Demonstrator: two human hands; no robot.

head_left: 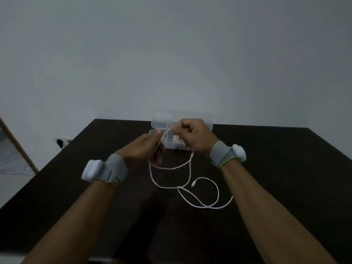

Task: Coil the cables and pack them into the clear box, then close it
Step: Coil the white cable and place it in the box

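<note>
A long white cable (190,169) hangs from both hands and trails in loose loops on the dark table (76,187), its plug end lying near the middle right. My left hand (144,149) pinches the cable between thumb and fingers. My right hand (192,138) is fisted around the same cable just to the right, a short taut stretch running between the hands. Behind them the clear box (163,138) stands open at the table's far edge, its lid (190,117) leaning back against the wall. Something pinkish lies inside, partly hidden by my right hand.
A grey wall rises behind the table. A wall socket (62,141) with a dark plug sits at the left beyond the table's edge. A wooden pole (19,147) leans at the far left. Both wrists wear grey bands with white sensors.
</note>
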